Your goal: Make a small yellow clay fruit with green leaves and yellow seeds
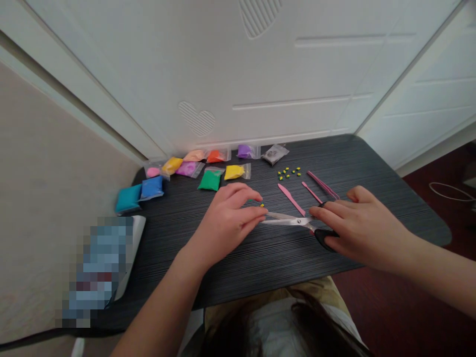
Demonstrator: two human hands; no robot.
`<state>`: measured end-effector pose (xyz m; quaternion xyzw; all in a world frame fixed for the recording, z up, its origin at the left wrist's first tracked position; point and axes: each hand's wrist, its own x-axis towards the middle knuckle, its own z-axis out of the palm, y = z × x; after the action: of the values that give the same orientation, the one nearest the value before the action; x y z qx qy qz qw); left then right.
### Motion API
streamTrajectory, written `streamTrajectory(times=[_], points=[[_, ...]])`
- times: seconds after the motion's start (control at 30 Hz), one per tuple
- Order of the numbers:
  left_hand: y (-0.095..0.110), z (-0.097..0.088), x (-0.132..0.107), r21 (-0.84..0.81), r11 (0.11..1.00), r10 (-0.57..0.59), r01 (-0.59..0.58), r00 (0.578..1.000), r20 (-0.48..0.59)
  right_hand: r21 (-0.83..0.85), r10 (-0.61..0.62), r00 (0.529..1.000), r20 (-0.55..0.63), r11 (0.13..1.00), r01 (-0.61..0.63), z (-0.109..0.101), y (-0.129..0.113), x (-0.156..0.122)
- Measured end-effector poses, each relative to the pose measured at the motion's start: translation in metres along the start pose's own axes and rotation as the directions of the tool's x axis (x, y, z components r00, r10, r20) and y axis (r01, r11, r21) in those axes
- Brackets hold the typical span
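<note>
My right hand (357,225) is closed round the black handles of a pair of scissors (286,221). Their silver blades point left and stand slightly apart. At the blade tips is my left hand (234,213), thumb and fingers drawn together; what they pinch is mostly hidden. A small yellow-and-green piece (262,205) shows by the left fingertips, with a bit of green between the fingers. Beyond the scissors, several little yellow-and-green pieces (287,173) lie in a loose group. A pink plastic knife (291,199), a thin pink tool (311,192) and pink tweezers (323,184) lie near the right hand.
Small bags of coloured clay line the back of the dark table (167,223), among them a green bag (210,179), a yellow bag (236,172) and a blue bag (152,187). A blurred-out object (100,267) stands at the left. White panels rise behind the table.
</note>
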<state>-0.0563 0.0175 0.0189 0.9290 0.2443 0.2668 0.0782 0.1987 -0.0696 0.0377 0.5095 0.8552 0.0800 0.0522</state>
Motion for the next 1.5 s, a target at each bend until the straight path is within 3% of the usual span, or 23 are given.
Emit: streamTrajectory(times=[0.47,0.67,0.83,1.17,1.3,1.37,1.43,1.5], points=[[0.000,0.006,0.001,0.042,0.999,0.020,-0.018,0.999,-0.037,-0.005,0.006,1.000,0.017,1.000,-0.006,0.012,0.000,-0.002],[-0.021,0.003,0.001,0.012,0.980,-0.194,0.198,0.969,-0.153,-0.019,0.038,0.999,0.018,0.999,-0.038,0.015,0.002,-0.007],[-0.049,0.014,-0.010,0.013,0.921,-0.383,0.389,0.913,-0.141,-0.017,0.020,0.999,-0.047,1.000,-0.021,0.006,-0.001,-0.014],[-0.065,0.033,-0.022,-0.025,0.842,-0.540,0.540,0.840,-0.053,0.008,0.019,0.986,-0.167,1.000,-0.017,-0.002,-0.003,-0.022],[-0.068,0.036,-0.025,-0.043,0.837,-0.547,0.546,0.837,-0.007,0.097,0.168,0.974,-0.149,0.983,-0.155,0.006,0.018,-0.023],[-0.070,0.038,-0.026,-0.051,0.847,-0.529,0.529,0.848,0.015,0.240,0.367,0.930,-0.033,0.906,-0.349,0.015,0.040,-0.023],[-0.072,0.040,-0.027,-0.062,0.856,-0.514,0.513,0.858,0.016,0.473,0.511,0.848,0.143,0.717,-0.512,0.028,0.066,-0.026],[-0.073,0.042,-0.028,-0.066,0.861,-0.505,0.504,0.863,0.013,0.663,0.527,0.801,0.284,0.496,-0.561,0.043,0.093,-0.031]])
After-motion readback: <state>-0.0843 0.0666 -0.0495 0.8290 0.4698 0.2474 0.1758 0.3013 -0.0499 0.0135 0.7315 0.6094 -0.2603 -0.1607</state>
